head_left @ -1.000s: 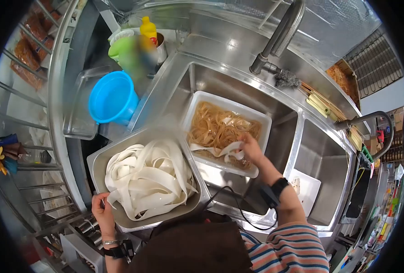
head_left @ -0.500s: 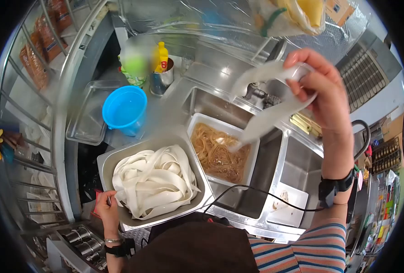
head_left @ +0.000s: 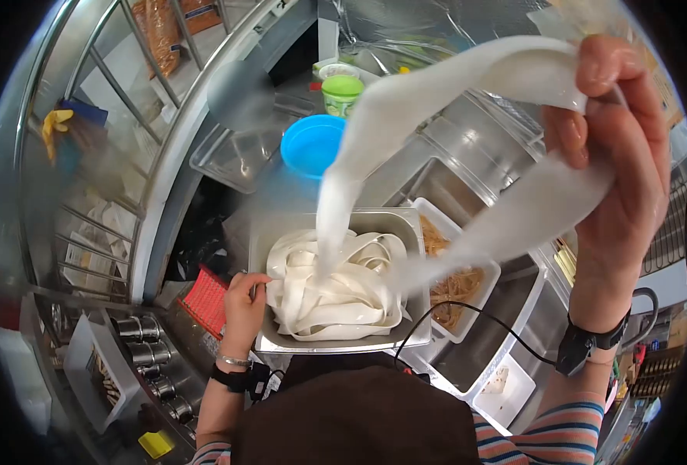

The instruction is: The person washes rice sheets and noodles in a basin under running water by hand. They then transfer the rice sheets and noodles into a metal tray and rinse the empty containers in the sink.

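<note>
While your right hand (head_left: 618,178) is raised high near the camera, its fingers are closed around a long, wide, white strip of flat noodle (head_left: 429,101), pinched at the top so both ends hang down. One end trails into the square stainless steel pan (head_left: 262,260) below; the other drops towards the pan's right edge, and where it ends is blurred. Your left hand (head_left: 244,298) is clamped on the pan's near left rim, thumb over the lip, steadying it on the bench.

As a judgement, the step in hand is lifting a single strip free and laying it into the steel pan. The next move calls for lowering the right hand over the middle of the pan, so the strip folds onto the heap rather than draping over the rim, and for keeping the left hand firm while the wet strip drags.

That pan is heaped with more wide white noodle strips (head_left: 336,291), loosely coiled. Just beside it on the right, a white rectangular plastic tub (head_left: 467,314) sits down in the steel sink (head_left: 444,186) and holds thinner brown noodles (head_left: 456,283). Farther back stand a round blue plastic bowl (head_left: 312,145), a clear plastic tray (head_left: 231,159) and a green lidded cup (head_left: 342,91); their contents cannot be made out.
</note>
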The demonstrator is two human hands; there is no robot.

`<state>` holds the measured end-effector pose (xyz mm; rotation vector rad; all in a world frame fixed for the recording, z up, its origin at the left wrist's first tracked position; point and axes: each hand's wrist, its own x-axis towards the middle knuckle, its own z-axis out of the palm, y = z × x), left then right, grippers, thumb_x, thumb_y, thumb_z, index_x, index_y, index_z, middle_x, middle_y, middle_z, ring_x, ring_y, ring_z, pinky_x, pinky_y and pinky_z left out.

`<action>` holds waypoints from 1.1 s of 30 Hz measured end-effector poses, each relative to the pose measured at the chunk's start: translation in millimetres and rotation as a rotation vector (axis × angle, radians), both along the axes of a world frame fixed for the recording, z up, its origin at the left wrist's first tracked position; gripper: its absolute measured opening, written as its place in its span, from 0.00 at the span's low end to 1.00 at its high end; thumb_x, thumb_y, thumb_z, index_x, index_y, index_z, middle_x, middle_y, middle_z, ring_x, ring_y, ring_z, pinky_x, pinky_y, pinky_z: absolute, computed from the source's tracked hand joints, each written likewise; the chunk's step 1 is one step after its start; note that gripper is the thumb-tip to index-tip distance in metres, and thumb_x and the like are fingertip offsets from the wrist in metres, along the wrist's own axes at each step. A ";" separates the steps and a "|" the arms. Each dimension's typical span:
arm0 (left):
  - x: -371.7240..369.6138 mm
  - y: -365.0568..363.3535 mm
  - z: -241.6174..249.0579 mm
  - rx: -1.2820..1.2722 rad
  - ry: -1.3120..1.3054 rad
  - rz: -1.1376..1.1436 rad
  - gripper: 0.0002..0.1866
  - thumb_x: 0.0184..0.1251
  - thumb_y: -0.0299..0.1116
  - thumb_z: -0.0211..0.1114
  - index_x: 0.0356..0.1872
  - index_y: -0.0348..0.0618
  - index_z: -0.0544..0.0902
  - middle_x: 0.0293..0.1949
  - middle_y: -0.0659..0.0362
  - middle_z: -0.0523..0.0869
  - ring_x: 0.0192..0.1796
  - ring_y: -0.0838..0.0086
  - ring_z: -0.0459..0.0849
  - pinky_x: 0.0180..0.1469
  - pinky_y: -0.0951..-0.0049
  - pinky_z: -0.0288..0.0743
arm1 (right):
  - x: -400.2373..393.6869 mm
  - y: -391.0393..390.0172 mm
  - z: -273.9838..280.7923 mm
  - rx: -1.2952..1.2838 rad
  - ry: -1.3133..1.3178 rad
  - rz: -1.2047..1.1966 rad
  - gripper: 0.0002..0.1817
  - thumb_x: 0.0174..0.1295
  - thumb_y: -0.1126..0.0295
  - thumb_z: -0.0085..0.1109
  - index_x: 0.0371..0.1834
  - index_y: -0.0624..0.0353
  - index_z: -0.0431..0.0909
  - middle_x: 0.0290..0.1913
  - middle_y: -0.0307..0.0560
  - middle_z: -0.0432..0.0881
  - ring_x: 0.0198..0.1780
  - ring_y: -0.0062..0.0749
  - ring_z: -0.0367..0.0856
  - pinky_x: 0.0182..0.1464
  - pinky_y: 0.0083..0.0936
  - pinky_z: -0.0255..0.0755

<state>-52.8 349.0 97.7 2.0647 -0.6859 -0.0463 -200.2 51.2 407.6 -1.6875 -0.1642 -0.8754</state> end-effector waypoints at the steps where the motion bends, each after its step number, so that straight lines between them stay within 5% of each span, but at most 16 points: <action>1: 0.0 0.8 1.0 0.004 0.017 -0.005 0.09 0.57 0.17 0.61 0.35 0.41 0.84 0.26 0.55 0.74 0.27 0.66 0.74 0.30 0.68 0.66 | 1.4 -0.5 2.6 -0.109 0.019 0.053 0.09 0.63 0.77 0.42 0.45 0.60 0.69 0.38 0.41 0.72 0.29 0.14 0.67 0.31 0.11 0.61; 3: 0.5 1.8 -5.6 -0.027 0.008 -0.007 0.09 0.56 0.17 0.61 0.35 0.41 0.84 0.26 0.55 0.74 0.27 0.65 0.74 0.30 0.68 0.67 | 19.5 25.9 -1.6 -0.183 -0.019 0.169 0.05 0.63 0.76 0.44 0.41 0.59 0.69 0.39 0.42 0.72 0.30 0.17 0.68 0.34 0.14 0.65; 5: 2.0 2.0 -12.4 -0.091 -0.022 -0.030 0.10 0.56 0.17 0.60 0.35 0.42 0.84 0.26 0.54 0.75 0.27 0.64 0.75 0.30 0.68 0.67 | 20.0 41.1 -16.7 -0.116 0.225 0.169 0.04 0.59 0.73 0.49 0.35 0.57 0.72 0.35 0.39 0.73 0.32 0.19 0.70 0.37 0.18 0.67; 9: 0.0 0.7 -0.9 -0.006 0.005 0.009 0.09 0.57 0.17 0.60 0.35 0.42 0.84 0.25 0.55 0.74 0.26 0.65 0.74 0.30 0.69 0.67 | 12.3 30.8 -94.4 -0.066 0.473 0.274 0.13 0.59 0.84 0.40 0.40 0.61 0.75 0.37 0.37 0.76 0.39 0.18 0.72 0.44 0.16 0.67; 12: 0.2 2.1 -3.6 -0.015 0.032 0.002 0.09 0.57 0.15 0.60 0.35 0.41 0.84 0.25 0.59 0.73 0.26 0.73 0.71 0.30 0.74 0.63 | -0.4 20.9 -146.2 -0.051 0.519 0.176 0.11 0.60 0.84 0.41 0.37 0.60 0.74 0.37 0.38 0.74 0.35 0.18 0.69 0.40 0.16 0.65; 14: 0.5 2.6 -3.4 -0.003 0.040 0.006 0.09 0.57 0.16 0.60 0.35 0.42 0.84 0.25 0.57 0.73 0.27 0.70 0.72 0.30 0.72 0.65 | -8.9 10.9 -187.6 0.175 0.691 0.084 0.11 0.61 0.83 0.43 0.41 0.60 0.75 0.38 0.36 0.76 0.41 0.18 0.72 0.47 0.18 0.68; 19: 0.1 0.8 -4.0 -0.006 0.039 -0.001 0.09 0.57 0.17 0.61 0.35 0.42 0.84 0.25 0.56 0.73 0.27 0.69 0.72 0.31 0.71 0.66 | -19.4 7.6 -277.8 0.051 0.753 -0.033 0.07 0.64 0.78 0.50 0.43 0.60 0.76 0.42 0.41 0.78 0.43 0.25 0.75 0.49 0.21 0.70; 21: -0.3 0.3 -1.2 0.020 0.039 0.007 0.09 0.57 0.16 0.61 0.35 0.41 0.84 0.25 0.57 0.73 0.27 0.70 0.72 0.30 0.72 0.65 | -16.3 16.6 -277.8 0.014 0.710 -0.072 0.08 0.64 0.76 0.53 0.45 0.60 0.76 0.44 0.43 0.78 0.44 0.27 0.76 0.50 0.23 0.70; 23: 1.8 0.7 -3.2 0.028 0.024 -0.012 0.09 0.57 0.16 0.61 0.35 0.41 0.84 0.26 0.58 0.74 0.27 0.71 0.72 0.30 0.73 0.64 | -18.4 12.2 -247.3 -0.350 0.587 -0.124 0.13 0.65 0.72 0.57 0.52 0.60 0.76 0.51 0.47 0.78 0.48 0.29 0.76 0.51 0.24 0.70; 27: 0.1 -1.7 -0.9 0.063 -0.002 -0.014 0.09 0.58 0.15 0.60 0.35 0.40 0.83 0.26 0.60 0.73 0.27 0.75 0.69 0.30 0.76 0.61 | -57.5 -87.5 -254.9 0.088 0.625 -0.495 0.13 0.66 0.68 0.56 0.51 0.59 0.78 0.47 0.41 0.81 0.46 0.23 0.78 0.46 0.23 0.71; 33: 1.0 -2.2 -5.2 0.124 0.019 0.010 0.07 0.60 0.15 0.59 0.32 0.38 0.82 0.27 0.63 0.70 0.28 0.79 0.65 0.30 0.78 0.57 | -134.4 -207.3 -468.7 0.360 0.893 -0.770 0.10 0.68 0.67 0.53 0.41 0.56 0.83 0.35 0.32 0.84 0.34 0.18 0.78 0.34 0.22 0.72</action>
